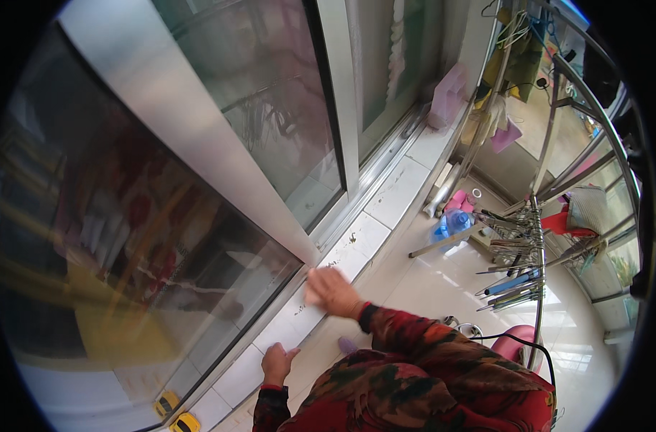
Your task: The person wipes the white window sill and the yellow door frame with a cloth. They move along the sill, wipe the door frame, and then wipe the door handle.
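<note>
A white-tiled window sill [294, 329] runs diagonally below a sliding glass window [144, 216] with a metal frame [209, 129]. My right hand [334, 293] is on the sill beside the lower corner of the frame, blurred by motion. Something pale pink shows under its fingers, but the blur hides whether it is a held thing. Dark specks of dirt [352, 237] mark the tiles just beyond it, and more lie close to the palm. Nearer to me, my left hand [276, 364] rests at the sill's edge, fingers curled, thumb out, nothing visible in it.
A yellow toy car [185, 423] sits at the sill's near end, a pink plastic holder [447, 97] at its far end. To the right stands a metal drying rack [537, 281] with many hangers. A blue plastic bottle [453, 224] and pink stool [514, 343] are on the floor.
</note>
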A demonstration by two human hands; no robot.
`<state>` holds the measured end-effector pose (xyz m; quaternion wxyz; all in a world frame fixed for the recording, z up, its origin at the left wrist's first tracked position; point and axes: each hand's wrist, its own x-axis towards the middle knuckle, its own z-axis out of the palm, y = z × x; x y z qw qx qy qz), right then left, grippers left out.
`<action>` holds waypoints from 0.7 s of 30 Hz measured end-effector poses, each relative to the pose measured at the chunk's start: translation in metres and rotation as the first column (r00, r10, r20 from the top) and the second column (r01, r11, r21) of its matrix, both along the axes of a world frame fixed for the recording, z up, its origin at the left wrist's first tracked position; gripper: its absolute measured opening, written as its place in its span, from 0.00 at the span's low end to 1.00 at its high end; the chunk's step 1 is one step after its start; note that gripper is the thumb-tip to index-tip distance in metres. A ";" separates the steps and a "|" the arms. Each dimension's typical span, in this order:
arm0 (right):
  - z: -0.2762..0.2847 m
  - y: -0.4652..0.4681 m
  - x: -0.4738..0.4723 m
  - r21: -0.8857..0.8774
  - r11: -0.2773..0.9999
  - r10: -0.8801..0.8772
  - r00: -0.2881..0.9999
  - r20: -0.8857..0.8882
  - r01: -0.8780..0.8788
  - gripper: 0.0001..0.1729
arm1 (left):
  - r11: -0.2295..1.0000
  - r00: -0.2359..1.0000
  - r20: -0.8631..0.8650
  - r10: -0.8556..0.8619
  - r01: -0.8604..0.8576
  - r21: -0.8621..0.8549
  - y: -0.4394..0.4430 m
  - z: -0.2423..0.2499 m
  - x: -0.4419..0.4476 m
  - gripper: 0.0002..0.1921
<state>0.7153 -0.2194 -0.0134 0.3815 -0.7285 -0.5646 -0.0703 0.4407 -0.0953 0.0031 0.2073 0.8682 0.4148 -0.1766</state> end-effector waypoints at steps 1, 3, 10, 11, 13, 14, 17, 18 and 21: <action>0.000 -0.004 0.026 -0.019 0.998 -0.053 0.997 -0.050 0.052 0.36 | 1.000 1.000 -0.007 -0.013 0.013 -0.006 0.000 0.000 0.001 0.30; 0.000 -0.025 0.077 -0.021 0.973 -0.229 0.973 -0.011 0.229 0.29 | 0.999 0.999 -0.010 -0.047 0.047 -0.010 0.002 0.000 0.002 0.30; -0.008 -0.031 0.081 -0.190 0.744 -0.613 0.768 0.184 0.640 0.41 | 0.992 0.992 0.027 -0.123 0.122 0.022 0.007 -0.001 0.004 0.31; -0.008 -0.023 0.059 -0.114 0.799 -0.573 0.805 0.154 0.591 0.39 | 0.990 0.990 0.034 -0.135 0.134 0.038 0.006 -0.001 0.004 0.31; -0.006 -0.004 0.004 -0.072 0.899 -0.423 0.899 0.112 0.432 0.31 | 0.989 0.988 0.051 -0.145 0.143 0.049 0.005 -0.001 0.004 0.31; -0.005 0.000 -0.024 -0.134 0.953 -0.277 0.961 -0.015 0.272 0.29 | 0.988 0.988 0.043 -0.148 0.146 0.050 0.004 -0.001 0.004 0.31; 0.004 0.000 -0.092 -0.233 0.972 0.035 0.996 0.084 -0.014 0.44 | 0.976 0.976 0.035 -0.213 0.211 0.044 0.001 -0.002 0.008 0.28; 0.006 -0.001 -0.097 -0.284 0.957 0.078 0.994 0.074 -0.054 0.46 | 0.968 0.967 0.055 -0.247 0.244 0.060 0.000 -0.002 0.010 0.27; 0.008 -0.006 -0.085 -0.332 0.940 0.106 0.993 0.051 -0.083 0.48 | 0.939 0.937 0.084 -0.338 0.330 0.095 -0.004 -0.003 0.015 0.24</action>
